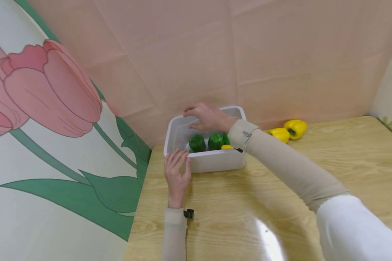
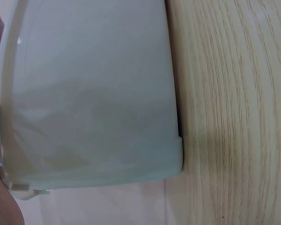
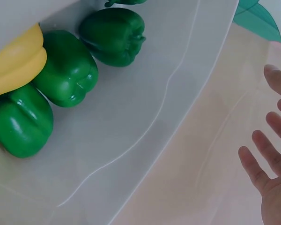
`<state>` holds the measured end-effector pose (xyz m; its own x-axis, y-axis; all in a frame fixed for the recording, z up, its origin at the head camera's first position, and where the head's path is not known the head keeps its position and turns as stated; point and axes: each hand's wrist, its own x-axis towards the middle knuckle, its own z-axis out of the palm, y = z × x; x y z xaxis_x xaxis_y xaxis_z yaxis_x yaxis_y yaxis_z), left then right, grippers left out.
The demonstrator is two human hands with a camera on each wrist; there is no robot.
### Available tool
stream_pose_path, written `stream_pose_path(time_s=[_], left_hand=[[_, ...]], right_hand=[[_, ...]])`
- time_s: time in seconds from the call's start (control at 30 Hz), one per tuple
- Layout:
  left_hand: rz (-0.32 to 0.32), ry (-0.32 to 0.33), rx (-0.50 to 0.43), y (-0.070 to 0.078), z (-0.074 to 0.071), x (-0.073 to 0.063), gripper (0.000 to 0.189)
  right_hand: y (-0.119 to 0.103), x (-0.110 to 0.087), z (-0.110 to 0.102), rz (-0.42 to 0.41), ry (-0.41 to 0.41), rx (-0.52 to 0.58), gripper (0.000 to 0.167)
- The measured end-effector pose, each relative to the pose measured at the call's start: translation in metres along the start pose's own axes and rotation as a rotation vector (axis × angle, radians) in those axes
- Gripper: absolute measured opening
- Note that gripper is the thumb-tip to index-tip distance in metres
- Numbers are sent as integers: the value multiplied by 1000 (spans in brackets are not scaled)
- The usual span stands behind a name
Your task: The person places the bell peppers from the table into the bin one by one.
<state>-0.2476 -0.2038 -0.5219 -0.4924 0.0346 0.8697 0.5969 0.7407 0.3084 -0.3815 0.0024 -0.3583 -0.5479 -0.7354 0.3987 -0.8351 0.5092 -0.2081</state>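
Observation:
A translucent white plastic bin [image 1: 212,162] stands on the wooden table against the back wall. Several green bell peppers [image 3: 65,68] lie inside it, along with a yellow pepper [image 3: 21,61]. My left hand [image 1: 176,174] is at the bin's front left corner, its fingertips touching the rim with the fingers extended. In the left wrist view only a bit of that hand [image 2: 2,201] shows beside the bin wall. Over the back of the bin, my right hand [image 1: 207,116] holds nothing; its fingers [image 3: 267,152] are spread and slightly bent in the right wrist view.
Two yellow bell peppers [image 1: 288,131] lie on the table [image 1: 339,159] to the right of the bin, near the back wall. A pinkish sheet [image 1: 189,54] covers that wall. On the left rises a wall painted with tulips [image 1: 55,90].

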Motion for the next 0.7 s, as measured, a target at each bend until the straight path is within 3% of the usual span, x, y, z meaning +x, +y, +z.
stream_pose_path(time_s=[0.7], left_hand=[[-5,-5,38,-2,-1,0,22]], right_hand=[[11,-26,-17,-50,83,-15,36]])
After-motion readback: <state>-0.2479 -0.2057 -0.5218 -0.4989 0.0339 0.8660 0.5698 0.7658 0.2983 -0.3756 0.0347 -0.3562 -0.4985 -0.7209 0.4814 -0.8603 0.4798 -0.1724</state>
